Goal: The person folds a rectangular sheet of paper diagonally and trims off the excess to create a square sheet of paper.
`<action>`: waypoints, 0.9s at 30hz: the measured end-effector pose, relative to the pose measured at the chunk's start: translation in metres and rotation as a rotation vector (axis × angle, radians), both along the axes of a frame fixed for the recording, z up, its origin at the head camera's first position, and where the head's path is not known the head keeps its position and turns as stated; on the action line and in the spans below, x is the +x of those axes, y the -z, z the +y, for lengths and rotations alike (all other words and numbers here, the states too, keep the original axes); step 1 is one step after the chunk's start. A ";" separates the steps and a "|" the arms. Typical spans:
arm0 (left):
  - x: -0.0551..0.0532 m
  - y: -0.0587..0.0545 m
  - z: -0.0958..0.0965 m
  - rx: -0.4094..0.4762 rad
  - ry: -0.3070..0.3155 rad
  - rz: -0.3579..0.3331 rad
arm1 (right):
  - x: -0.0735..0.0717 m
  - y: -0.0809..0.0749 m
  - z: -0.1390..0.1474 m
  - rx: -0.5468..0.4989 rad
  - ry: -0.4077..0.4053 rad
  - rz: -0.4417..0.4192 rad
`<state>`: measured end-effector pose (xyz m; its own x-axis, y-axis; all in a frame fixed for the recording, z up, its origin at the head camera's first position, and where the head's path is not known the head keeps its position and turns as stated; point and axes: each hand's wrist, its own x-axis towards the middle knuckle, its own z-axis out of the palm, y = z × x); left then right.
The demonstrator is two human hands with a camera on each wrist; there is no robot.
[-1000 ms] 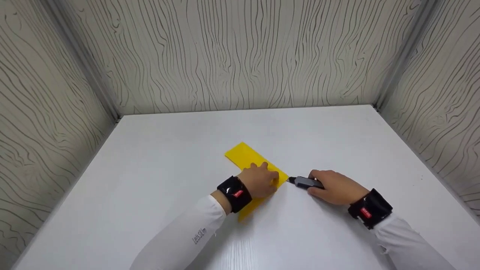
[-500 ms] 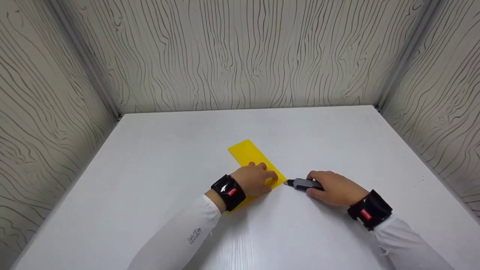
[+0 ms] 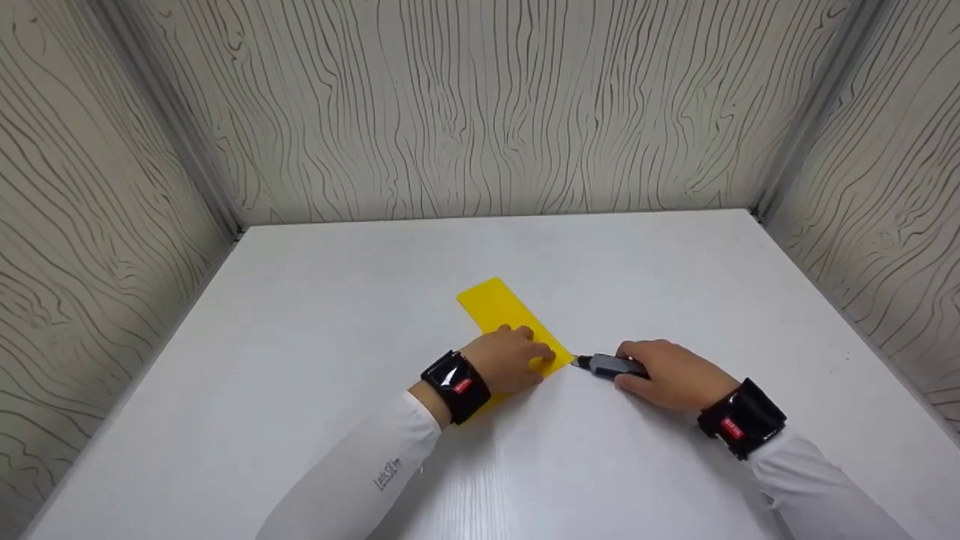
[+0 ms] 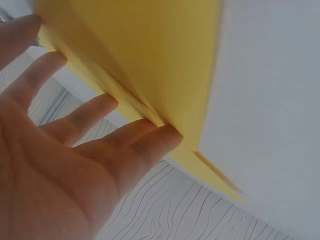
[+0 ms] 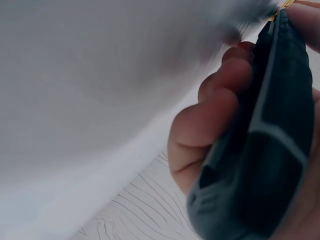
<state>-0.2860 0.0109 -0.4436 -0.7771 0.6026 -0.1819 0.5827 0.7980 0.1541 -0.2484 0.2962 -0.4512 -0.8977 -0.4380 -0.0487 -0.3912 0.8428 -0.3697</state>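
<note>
Yellow paper (image 3: 493, 304) turned slightly under my spread left grip (image 3: 508, 361); right grip (image 3: 675, 375), clasping the cutter (image 3: 613, 366), should slice steadily.

left hand (image 3: 507, 361): palm down, spread | right hand (image 3: 671, 375): curled, gripping

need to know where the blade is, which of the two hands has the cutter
The right hand: it grips the grey-and-black cutter. The left hand holds no tool; its fingertips touch the yellow sheet.
</note>
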 end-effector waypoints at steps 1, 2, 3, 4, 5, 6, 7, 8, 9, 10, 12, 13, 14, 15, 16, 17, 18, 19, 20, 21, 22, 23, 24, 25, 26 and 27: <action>-0.001 0.000 -0.001 0.004 0.003 -0.005 | 0.000 0.000 0.000 0.002 0.001 0.005; -0.001 0.000 -0.001 0.006 0.008 -0.009 | 0.000 0.000 0.000 0.006 0.002 0.009; -0.003 0.000 -0.002 0.008 0.013 -0.013 | 0.000 0.000 0.000 0.010 0.002 0.014; -0.004 0.001 -0.003 0.010 0.019 -0.017 | -0.001 0.000 -0.001 0.015 0.003 0.019; -0.005 0.001 -0.004 0.011 0.025 -0.020 | -0.001 0.000 -0.001 0.020 0.004 0.022; -0.006 0.002 -0.005 0.011 0.033 -0.022 | -0.001 0.000 0.000 0.024 0.006 0.024; -0.007 0.002 -0.006 0.010 0.039 -0.026 | -0.001 0.000 0.000 0.026 0.008 0.024; -0.008 0.003 -0.007 0.008 0.047 -0.029 | -0.001 0.001 0.000 0.029 0.009 0.024; -0.009 0.004 -0.008 0.008 0.052 -0.032 | -0.001 0.001 0.000 0.031 0.009 0.023; -0.010 0.004 -0.009 0.008 0.059 -0.034 | -0.001 0.001 0.000 0.032 0.009 0.022; -0.011 0.005 -0.010 0.003 0.068 -0.040 | -0.001 0.002 -0.001 0.032 0.007 0.022; -0.011 0.004 -0.011 0.001 0.072 -0.042 | -0.001 0.002 -0.002 0.031 0.002 0.022; -0.012 0.004 -0.012 0.000 0.077 -0.043 | -0.001 0.002 -0.002 0.031 -0.003 0.024; -0.013 0.003 -0.013 -0.003 0.086 -0.040 | -0.001 0.001 -0.002 0.030 -0.012 0.029; -0.013 0.003 -0.013 -0.007 0.095 -0.039 | -0.001 0.001 -0.003 0.029 -0.019 0.035; -0.014 0.002 -0.014 -0.014 0.105 -0.034 | -0.001 0.001 -0.002 0.028 -0.024 0.041; -0.014 0.002 -0.015 -0.018 0.116 -0.027 | -0.001 0.001 -0.002 0.026 -0.029 0.048; -0.015 0.001 -0.015 -0.020 0.125 -0.021 | -0.001 0.001 -0.001 0.024 -0.031 0.053; -0.015 0.001 -0.016 -0.021 0.131 -0.016 | -0.001 0.001 0.000 0.023 -0.034 0.060; -0.016 0.001 -0.016 -0.019 0.132 -0.011 | -0.001 0.001 0.000 0.022 -0.037 0.064; -0.016 0.002 -0.016 -0.018 0.130 -0.009 | -0.002 0.000 0.001 0.023 -0.036 0.063; -0.017 0.002 -0.017 -0.015 0.122 -0.008 | -0.002 0.000 0.001 0.022 -0.032 0.060; -0.017 0.002 -0.017 -0.011 0.112 -0.009 | -0.003 0.001 0.001 0.023 -0.031 0.054; -0.018 0.002 -0.018 -0.010 0.101 -0.007 | -0.003 0.001 0.000 0.025 -0.031 0.046; -0.018 0.003 -0.018 -0.010 0.093 -0.005 | -0.004 0.001 0.000 0.028 -0.032 0.041; -0.018 0.003 -0.018 -0.015 0.088 0.000 | -0.005 0.001 -0.001 0.030 -0.032 0.036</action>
<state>-0.3043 -0.0075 -0.4466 -0.7212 0.6657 -0.1918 0.6506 0.7459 0.1428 -0.2530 0.2955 -0.4527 -0.8845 -0.4655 -0.0303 -0.4307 0.8400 -0.3300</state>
